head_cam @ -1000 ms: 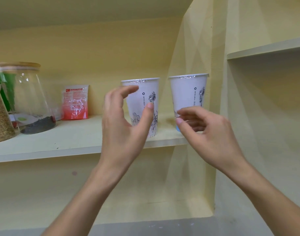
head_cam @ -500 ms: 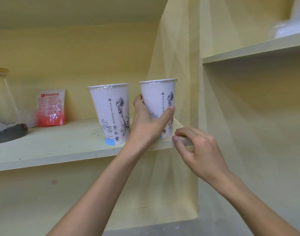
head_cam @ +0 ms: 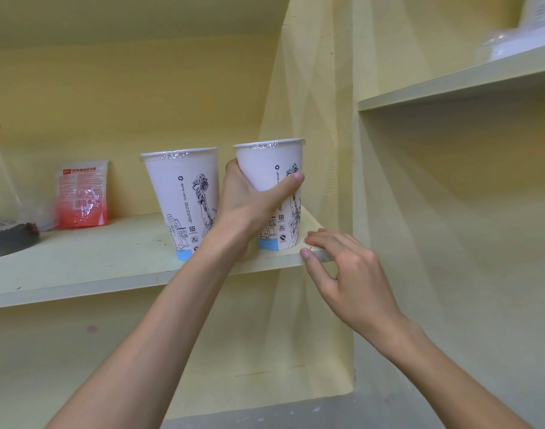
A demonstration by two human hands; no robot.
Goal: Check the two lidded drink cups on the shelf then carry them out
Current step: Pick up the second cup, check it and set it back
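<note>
Two white paper cups with film-sealed tops, line drawings and blue bases stand upright on the pale wooden shelf (head_cam: 110,261). My left hand (head_cam: 249,202) is wrapped around the middle of the right cup (head_cam: 265,168), thumb on its front. The left cup (head_cam: 184,193) stands free just beside my left wrist. My right hand (head_cam: 348,274) rests its fingertips on the shelf's front right corner, next to the right cup's base, holding nothing.
A red and clear packet (head_cam: 80,195) leans on the back wall further left. A glass jar (head_cam: 1,212) with dark contents stands at the far left edge. A higher shelf (head_cam: 451,85) with a blurred white item juts out on the right.
A second ago both hands hovered open before the cups. My left hand has since closed around the right cup, my right hand has settled on the shelf corner, and the view has shifted right.
</note>
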